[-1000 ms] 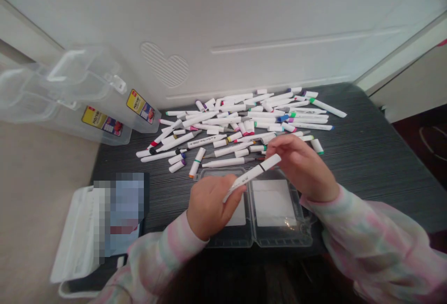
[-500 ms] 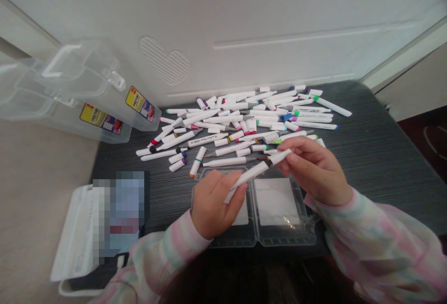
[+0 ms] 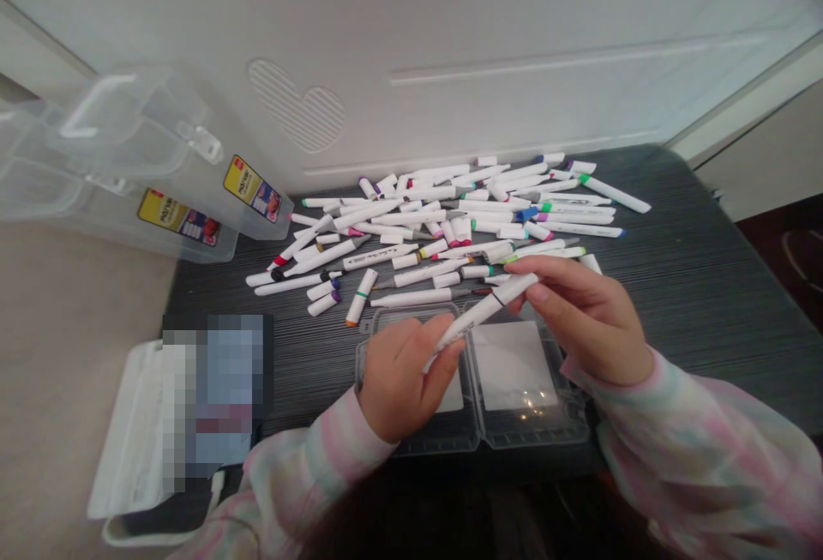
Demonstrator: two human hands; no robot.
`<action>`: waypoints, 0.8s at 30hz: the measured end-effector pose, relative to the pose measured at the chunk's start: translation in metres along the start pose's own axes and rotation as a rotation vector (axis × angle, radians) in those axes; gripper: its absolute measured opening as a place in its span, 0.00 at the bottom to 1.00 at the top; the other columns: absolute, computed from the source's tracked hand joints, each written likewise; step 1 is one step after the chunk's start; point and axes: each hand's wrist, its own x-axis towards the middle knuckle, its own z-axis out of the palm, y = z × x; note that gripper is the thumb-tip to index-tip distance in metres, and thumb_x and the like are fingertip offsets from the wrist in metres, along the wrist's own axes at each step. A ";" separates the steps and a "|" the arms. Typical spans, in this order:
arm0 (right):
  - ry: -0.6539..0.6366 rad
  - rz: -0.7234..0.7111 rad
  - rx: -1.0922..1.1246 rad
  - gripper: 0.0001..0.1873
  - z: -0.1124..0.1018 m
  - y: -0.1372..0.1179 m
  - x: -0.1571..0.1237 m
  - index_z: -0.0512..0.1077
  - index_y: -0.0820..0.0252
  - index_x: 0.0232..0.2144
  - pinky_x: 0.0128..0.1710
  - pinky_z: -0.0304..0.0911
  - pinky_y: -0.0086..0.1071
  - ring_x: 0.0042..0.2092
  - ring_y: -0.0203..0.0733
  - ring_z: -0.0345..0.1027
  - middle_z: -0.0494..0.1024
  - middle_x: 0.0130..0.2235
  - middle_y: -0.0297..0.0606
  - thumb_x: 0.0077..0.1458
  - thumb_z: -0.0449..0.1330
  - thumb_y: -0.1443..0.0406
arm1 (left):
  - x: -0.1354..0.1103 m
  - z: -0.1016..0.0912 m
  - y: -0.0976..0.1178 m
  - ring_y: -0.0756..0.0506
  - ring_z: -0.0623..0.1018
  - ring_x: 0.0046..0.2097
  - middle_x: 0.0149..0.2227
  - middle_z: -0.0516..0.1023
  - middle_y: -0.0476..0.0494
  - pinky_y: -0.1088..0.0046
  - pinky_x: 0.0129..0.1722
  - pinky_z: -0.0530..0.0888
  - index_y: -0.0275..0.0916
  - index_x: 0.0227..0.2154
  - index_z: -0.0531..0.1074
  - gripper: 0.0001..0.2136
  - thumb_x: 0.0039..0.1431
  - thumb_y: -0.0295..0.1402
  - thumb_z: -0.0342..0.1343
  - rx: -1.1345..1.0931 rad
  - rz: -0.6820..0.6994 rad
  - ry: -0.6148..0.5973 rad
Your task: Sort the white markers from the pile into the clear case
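Note:
Both of my hands hold one white marker slantwise above an open clear plastic case. My left hand is closed round the marker's lower end. My right hand pinches its upper end, where the cap meets the barrel at a dark ring. Just beyond my hands lies a heap of several white markers and loose caps with coloured bands, spread across the dark table.
Two clear plastic boxes with yellow labels lean at the table's back left. A white container with a blurred item sits at the front left. A white panel stands behind the table. Floor shows to the right.
The marker and both hands have shifted slightly to the right and away from me; my grip on both ends stays the same. The view has tilted a little.

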 end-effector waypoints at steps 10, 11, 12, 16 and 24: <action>-0.100 -0.043 -0.126 0.10 -0.001 -0.004 0.001 0.67 0.54 0.40 0.31 0.65 0.26 0.30 0.33 0.68 0.72 0.26 0.32 0.54 0.52 0.67 | 0.002 -0.004 0.000 0.49 0.72 0.25 0.23 0.74 0.47 0.74 0.25 0.66 0.34 0.37 0.68 0.11 0.58 0.33 0.43 -0.025 0.007 -0.051; -0.113 -0.037 -0.112 0.10 -0.002 -0.004 0.001 0.67 0.55 0.39 0.30 0.65 0.26 0.30 0.33 0.68 0.72 0.26 0.32 0.54 0.51 0.66 | 0.002 -0.004 0.000 0.49 0.72 0.25 0.23 0.74 0.47 0.74 0.25 0.66 0.34 0.37 0.68 0.11 0.58 0.33 0.43 -0.022 0.006 -0.042; -0.126 -0.032 -0.092 0.09 -0.002 -0.005 0.002 0.66 0.55 0.39 0.30 0.65 0.27 0.30 0.33 0.68 0.72 0.26 0.32 0.54 0.51 0.66 | 0.002 -0.004 0.000 0.49 0.72 0.25 0.23 0.74 0.47 0.74 0.25 0.66 0.34 0.37 0.68 0.11 0.58 0.33 0.44 -0.016 0.005 -0.030; -0.141 -0.009 0.001 0.06 -0.001 -0.006 0.003 0.65 0.56 0.36 0.29 0.65 0.27 0.28 0.33 0.68 0.71 0.24 0.32 0.54 0.52 0.65 | 0.001 -0.003 -0.002 0.49 0.71 0.25 0.23 0.73 0.48 0.75 0.25 0.66 0.36 0.38 0.68 0.10 0.55 0.32 0.48 0.007 0.027 0.033; -0.115 0.036 0.030 0.06 0.001 0.000 0.002 0.66 0.57 0.35 0.28 0.64 0.28 0.27 0.34 0.67 0.72 0.23 0.33 0.54 0.52 0.64 | 0.000 -0.003 -0.001 0.49 0.72 0.25 0.23 0.72 0.48 0.75 0.25 0.66 0.37 0.37 0.69 0.10 0.55 0.33 0.49 0.013 -0.003 0.046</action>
